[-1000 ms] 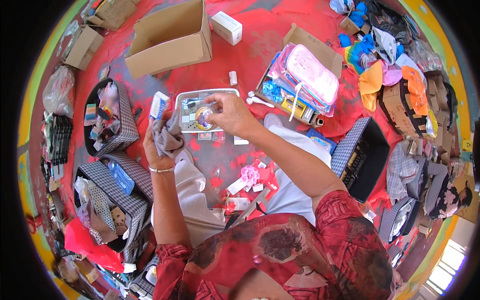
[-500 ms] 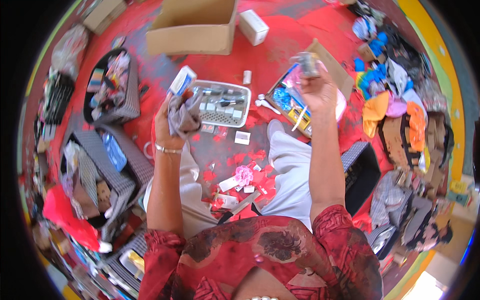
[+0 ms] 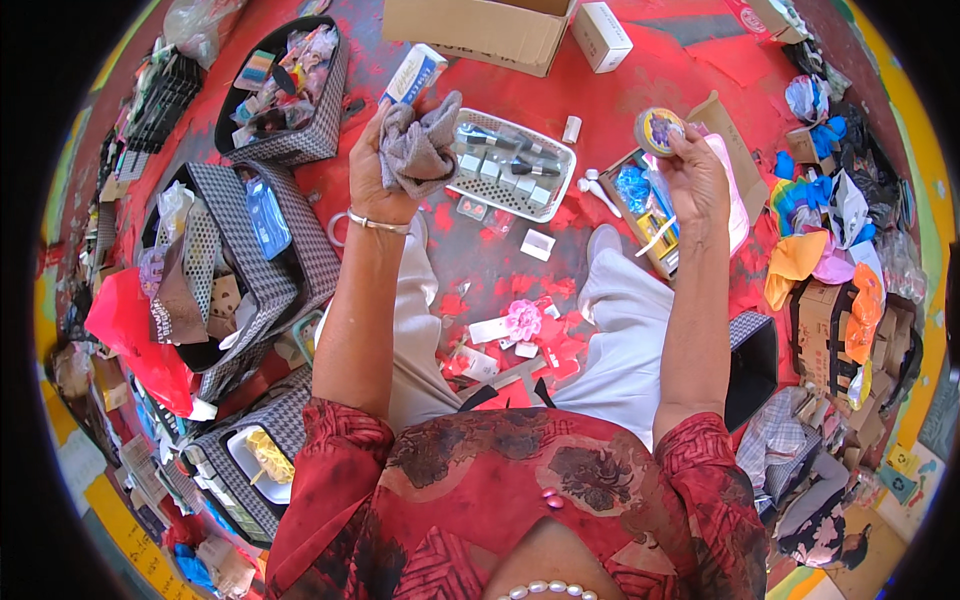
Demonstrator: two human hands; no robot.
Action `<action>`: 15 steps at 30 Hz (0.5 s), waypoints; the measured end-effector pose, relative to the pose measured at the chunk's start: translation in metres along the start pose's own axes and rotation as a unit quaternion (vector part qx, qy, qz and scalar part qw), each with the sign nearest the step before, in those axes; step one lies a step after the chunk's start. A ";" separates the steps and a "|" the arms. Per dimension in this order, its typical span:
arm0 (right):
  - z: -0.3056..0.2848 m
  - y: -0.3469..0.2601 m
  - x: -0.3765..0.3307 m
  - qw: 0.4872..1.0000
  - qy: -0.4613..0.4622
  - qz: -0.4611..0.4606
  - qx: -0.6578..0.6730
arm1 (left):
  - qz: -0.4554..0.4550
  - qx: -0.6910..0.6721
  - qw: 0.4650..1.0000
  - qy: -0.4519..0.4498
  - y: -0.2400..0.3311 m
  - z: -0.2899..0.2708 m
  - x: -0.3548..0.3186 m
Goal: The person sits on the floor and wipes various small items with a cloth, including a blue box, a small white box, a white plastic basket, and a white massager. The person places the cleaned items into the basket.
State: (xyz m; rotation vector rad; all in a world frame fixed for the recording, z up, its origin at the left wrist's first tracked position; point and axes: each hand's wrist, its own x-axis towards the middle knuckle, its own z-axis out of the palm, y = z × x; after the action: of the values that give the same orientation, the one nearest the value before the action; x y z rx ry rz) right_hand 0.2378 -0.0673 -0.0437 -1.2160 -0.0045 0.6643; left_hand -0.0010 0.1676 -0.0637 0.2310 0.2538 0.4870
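My left hand (image 3: 372,182) is closed around a crumpled grey cloth (image 3: 422,150) and a small white-and-blue box (image 3: 415,72) that sticks up above it. Between the thumb and fingers of my right hand (image 3: 697,180) is a round tin (image 3: 657,131) with a colourful picture on its face. It is held over the far edge of a small open carton (image 3: 662,262) with a blue packet, yellow packs and a pink item. Between my hands stands a white plastic basket (image 3: 546,212) holding dark-topped bottles and small white boxes.
Houndstooth fabric bins (image 3: 318,145) full of goods line my left. A large cardboard box (image 3: 480,42) and a white carton (image 3: 603,38) stand ahead. A pink flower (image 3: 522,320) and paper tags lie between my legs. Bags and clothes (image 3: 797,262) are heaped on the right.
The view has shifted, so the floor items appear farther right. My right hand has steadied, and the tin's picture now shows clearly. My left hand keeps the cloth and box.
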 end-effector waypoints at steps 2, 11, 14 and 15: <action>0.003 0.006 0.002 0.993 -0.055 0.055 0.091 | -0.018 -0.056 0.997 -0.057 0.005 -0.003 0.002; 0.015 0.012 0.003 0.978 -0.046 -0.027 0.200 | -0.011 -0.044 0.996 -0.078 0.000 -0.003 0.002; 0.020 0.008 0.002 0.979 -0.066 -0.133 0.136 | -0.013 -0.044 0.996 -0.070 -0.002 0.006 -0.001; 0.022 0.006 0.002 0.977 -0.075 -0.150 0.128 | 0.003 -0.025 0.999 -0.033 -0.002 0.007 -0.002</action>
State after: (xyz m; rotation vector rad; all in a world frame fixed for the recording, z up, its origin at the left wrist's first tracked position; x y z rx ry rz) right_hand 0.2289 -0.0466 -0.0414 -0.8908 -0.2179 0.4721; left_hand 0.0005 0.1643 -0.0573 0.1989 0.1769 0.4895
